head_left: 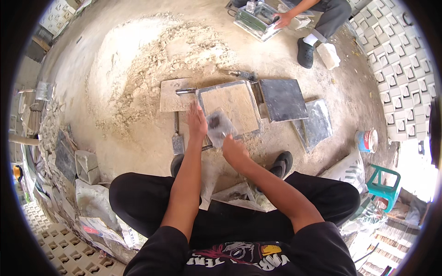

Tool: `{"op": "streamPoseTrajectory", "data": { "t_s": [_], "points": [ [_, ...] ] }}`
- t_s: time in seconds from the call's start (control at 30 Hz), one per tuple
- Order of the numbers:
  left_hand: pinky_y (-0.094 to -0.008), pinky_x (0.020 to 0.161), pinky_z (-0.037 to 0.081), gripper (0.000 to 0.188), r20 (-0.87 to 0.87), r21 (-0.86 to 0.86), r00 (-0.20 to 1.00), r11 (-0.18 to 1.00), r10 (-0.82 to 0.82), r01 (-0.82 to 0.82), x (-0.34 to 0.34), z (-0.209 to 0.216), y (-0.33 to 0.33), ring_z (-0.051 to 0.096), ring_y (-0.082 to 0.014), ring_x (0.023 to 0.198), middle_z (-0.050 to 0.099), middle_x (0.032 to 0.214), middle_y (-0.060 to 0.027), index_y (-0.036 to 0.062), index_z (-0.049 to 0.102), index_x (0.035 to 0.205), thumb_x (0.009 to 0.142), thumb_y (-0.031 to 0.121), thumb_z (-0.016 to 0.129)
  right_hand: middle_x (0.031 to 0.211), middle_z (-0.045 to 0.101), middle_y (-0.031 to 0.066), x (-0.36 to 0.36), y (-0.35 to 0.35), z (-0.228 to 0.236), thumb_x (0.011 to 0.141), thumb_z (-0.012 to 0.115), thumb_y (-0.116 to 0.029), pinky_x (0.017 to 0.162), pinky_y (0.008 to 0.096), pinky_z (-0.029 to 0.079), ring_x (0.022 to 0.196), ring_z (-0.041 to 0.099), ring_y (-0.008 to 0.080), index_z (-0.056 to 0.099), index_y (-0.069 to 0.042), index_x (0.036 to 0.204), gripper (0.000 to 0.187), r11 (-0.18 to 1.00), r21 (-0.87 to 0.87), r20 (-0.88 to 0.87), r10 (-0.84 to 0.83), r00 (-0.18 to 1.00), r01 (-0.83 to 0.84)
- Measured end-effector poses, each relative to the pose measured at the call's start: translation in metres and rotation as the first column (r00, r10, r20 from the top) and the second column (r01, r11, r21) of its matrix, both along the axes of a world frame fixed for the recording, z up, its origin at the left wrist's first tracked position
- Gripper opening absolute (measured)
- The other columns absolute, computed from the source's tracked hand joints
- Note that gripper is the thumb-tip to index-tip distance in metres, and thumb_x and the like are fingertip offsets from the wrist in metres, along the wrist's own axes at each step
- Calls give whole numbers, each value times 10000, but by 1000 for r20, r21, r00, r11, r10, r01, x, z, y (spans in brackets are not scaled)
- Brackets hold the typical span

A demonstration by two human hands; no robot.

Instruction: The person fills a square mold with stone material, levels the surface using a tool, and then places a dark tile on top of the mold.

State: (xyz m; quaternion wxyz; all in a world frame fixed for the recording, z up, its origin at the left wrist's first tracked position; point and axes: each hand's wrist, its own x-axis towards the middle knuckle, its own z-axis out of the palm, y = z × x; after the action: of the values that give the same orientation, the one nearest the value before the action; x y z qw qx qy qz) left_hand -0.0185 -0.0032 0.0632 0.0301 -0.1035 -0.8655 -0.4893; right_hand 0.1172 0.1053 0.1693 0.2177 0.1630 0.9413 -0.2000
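In front of me on the ground lies a square metal mould (pixel 238 102), filled level with a tan sandy mix. My right hand (pixel 235 151) is closed round the handle of a trowel (pixel 222 127). Its flat, greyish blade is slightly blurred and lies over the mould's near left corner. My left hand (pixel 197 122) holds nothing; its fingers are stretched out and together along the mould's left edge. A pale square plate (pixel 174 94) lies left of the mould, beneath a short metal bar (pixel 185 91).
Two dark square plates, one black (pixel 283 100) and one dusty (pixel 317 123), lie to the right. Loose sand (pixel 152 60) is heaped beyond. Another person's hand (pixel 284 20) touches a second mould (pixel 258 23). A paint bucket (pixel 367 140) and green stool (pixel 384 186) stand right.
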Motion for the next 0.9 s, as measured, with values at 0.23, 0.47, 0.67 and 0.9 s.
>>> {"op": "streamPoseTrajectory", "data": {
  "t_s": [0.23,0.47,0.67,0.9],
  "points": [
    [-487,1121,129,547,-94,-351,994,936,-50,14,53,14,16,207,-340,1386,283,1469,-200,1,327,1397,984,356,266,887,653,256,69,36,34,884,416,-141,725,472,533,846,655,402,520,37,1037,256,999,4,108,49,993,-50],
    [-462,1135,112,554,-123,-278,939,919,-322,279,48,40,51,187,-301,1399,260,1484,-175,18,279,1420,979,353,292,846,640,276,61,62,15,924,401,-209,721,519,509,807,642,435,469,43,1041,287,996,-5,-132,-92,987,92],
    [-494,1136,54,579,-26,-594,883,718,-468,363,59,25,75,174,-228,1409,234,1509,-110,37,265,1432,972,388,274,907,647,261,20,52,1,897,393,-118,742,481,526,847,650,405,491,60,1031,243,976,-31,-39,-217,975,216],
    [-499,1140,53,591,201,-659,908,635,-368,404,-39,46,96,135,-192,1419,140,1543,-39,96,210,1462,974,428,198,901,634,296,-85,64,-17,880,418,-120,736,472,527,870,649,400,502,69,1014,247,977,-55,-184,-214,959,207]
  ]
}}
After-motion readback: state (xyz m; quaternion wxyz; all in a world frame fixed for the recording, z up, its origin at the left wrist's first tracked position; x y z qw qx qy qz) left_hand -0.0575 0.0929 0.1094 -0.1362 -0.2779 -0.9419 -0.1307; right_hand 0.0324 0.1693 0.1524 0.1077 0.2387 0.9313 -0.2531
